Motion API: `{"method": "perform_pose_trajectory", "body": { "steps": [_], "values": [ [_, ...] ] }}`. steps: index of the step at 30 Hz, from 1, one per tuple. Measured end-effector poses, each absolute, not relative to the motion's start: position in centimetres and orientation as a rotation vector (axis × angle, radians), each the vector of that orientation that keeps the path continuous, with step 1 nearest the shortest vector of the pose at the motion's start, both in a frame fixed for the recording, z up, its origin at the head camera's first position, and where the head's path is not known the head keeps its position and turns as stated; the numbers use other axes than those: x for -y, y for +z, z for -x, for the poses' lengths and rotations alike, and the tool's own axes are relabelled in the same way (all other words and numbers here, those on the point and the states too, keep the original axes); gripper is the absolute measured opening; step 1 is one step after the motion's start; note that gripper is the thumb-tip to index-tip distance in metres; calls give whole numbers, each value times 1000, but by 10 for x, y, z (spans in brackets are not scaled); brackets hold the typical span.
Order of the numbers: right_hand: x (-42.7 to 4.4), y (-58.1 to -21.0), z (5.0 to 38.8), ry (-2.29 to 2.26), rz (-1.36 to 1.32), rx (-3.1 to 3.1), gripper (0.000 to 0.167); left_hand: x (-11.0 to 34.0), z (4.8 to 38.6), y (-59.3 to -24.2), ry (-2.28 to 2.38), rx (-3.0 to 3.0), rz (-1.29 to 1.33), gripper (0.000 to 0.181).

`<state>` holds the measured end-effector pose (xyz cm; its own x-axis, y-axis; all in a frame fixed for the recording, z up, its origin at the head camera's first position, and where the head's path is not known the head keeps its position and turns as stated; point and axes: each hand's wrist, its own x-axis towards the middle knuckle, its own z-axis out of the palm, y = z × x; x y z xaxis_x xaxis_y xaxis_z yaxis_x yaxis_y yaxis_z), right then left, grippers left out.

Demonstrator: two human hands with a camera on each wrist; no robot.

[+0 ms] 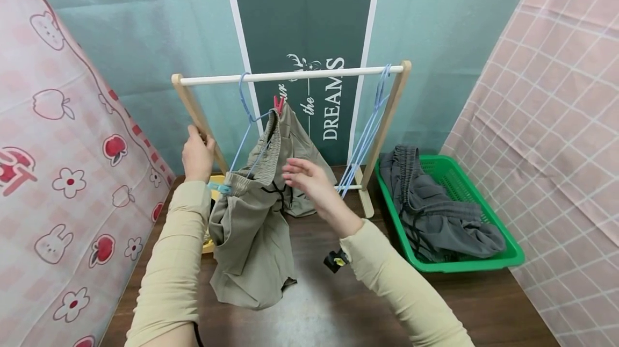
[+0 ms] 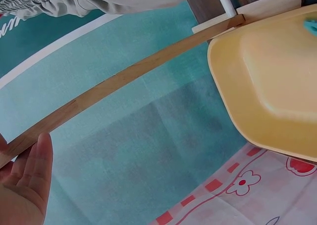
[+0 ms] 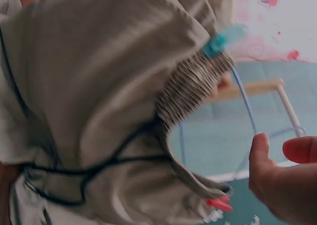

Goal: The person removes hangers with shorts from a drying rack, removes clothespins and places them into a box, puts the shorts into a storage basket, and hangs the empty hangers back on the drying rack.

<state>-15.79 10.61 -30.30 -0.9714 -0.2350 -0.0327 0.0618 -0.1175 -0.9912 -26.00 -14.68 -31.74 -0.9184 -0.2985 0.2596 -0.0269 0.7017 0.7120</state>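
Khaki shorts (image 1: pixel 256 234) hang from a blue hanger (image 1: pixel 243 101) on the rack's white rod (image 1: pixel 290 74), a teal clip (image 1: pixel 220 188) at one end of the waistband and a red clip (image 1: pixel 279 103) at the other. My left hand (image 1: pixel 197 156) grips the rack's left wooden post (image 2: pixel 99 92), its fingers and thumb around the wood. My right hand (image 1: pixel 314 183) is in front of the shorts with nothing in it, fingers extended; the right wrist view shows the hand (image 3: pixel 285 178) beside the waistband (image 3: pixel 193 86), apart from the cloth.
Several empty blue hangers (image 1: pixel 369 127) hang at the rack's right end. A green basket (image 1: pixel 488 218) with dark grey garments (image 1: pixel 435 218) stands at the right. A yellow container (image 2: pixel 233 96) is beside the rack's left foot. Curtains surround the wooden table (image 1: pixel 314 304).
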Motion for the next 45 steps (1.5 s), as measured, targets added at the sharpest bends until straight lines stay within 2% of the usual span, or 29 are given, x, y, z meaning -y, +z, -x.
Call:
{"method": "perform_pose_trajectory", "body": {
  "steps": [8,16,30,45],
  "values": [
    [-71,-306,158,-2235,249,-1610,58,148,262,-318,-1057,2553,-247,32],
    [-56,-304,155,-2203,321,-1506,68,148,263,-319,-1072,2553,-245,31],
    [-35,-300,153,-2097,330,-1585,72,150,263,-319,-1084,2567,-275,31],
    [-28,-301,159,-2056,283,-1562,64,150,263,-321,-1074,2560,-287,31]
  ]
}}
